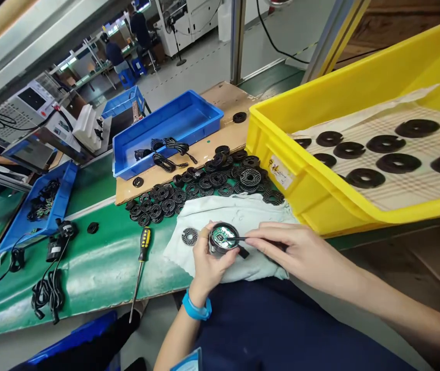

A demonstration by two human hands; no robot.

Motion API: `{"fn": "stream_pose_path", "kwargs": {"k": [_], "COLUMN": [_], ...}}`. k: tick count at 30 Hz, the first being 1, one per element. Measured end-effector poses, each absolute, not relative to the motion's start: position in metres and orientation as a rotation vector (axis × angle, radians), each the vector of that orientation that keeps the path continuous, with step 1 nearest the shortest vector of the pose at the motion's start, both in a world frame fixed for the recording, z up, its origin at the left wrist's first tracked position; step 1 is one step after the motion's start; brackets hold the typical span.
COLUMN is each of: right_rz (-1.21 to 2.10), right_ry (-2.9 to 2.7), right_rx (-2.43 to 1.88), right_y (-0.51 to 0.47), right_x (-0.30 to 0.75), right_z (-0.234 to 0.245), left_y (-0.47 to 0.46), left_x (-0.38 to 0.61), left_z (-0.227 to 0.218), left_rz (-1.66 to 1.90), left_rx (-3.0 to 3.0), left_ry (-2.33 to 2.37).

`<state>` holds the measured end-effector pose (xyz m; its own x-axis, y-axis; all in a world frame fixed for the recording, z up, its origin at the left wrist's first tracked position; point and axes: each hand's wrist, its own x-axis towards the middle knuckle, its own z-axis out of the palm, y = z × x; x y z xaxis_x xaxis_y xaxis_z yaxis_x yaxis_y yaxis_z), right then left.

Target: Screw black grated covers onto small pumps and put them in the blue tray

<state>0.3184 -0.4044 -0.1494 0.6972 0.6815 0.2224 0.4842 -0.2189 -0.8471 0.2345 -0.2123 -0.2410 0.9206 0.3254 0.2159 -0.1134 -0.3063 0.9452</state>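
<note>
My left hand (208, 260) is closed around a small round black housing (223, 238) with a green circuit board showing inside, held over a white cloth (235, 211). My right hand (293, 250) pinches a thin dark tool (243, 238) whose tip reaches into the housing. A single black slotted disc (189, 236) lies on the cloth just left of my left hand. A blue band sits on my left wrist.
A pile of black discs (204, 185) lies behind the cloth. A yellow crate (320, 196) with discs on paper stands at right. A screwdriver (141, 257) and corded black parts (51, 268) lie on the green belt. Blue trays (165, 129) sit beyond; people work far back.
</note>
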Motion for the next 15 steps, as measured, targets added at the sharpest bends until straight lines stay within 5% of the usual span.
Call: {"fn": "stream_pose_path", "kwargs": {"k": [4,15], "right_rz": [-0.149,-0.202], "right_ry": [-1.299,-1.641], "right_rx": [-2.003,-2.020], "right_y": [-0.403,-0.395], "right_x": [0.334,0.346], "right_z": [-0.136,-0.121], "left_y": [-0.198,-0.204], "left_x": [0.235,0.234], "left_z": [-0.231,-0.229], "left_rz": [0.225,0.385], "left_rx": [1.864,2.028], "left_ry": [-0.105,-0.050]}}
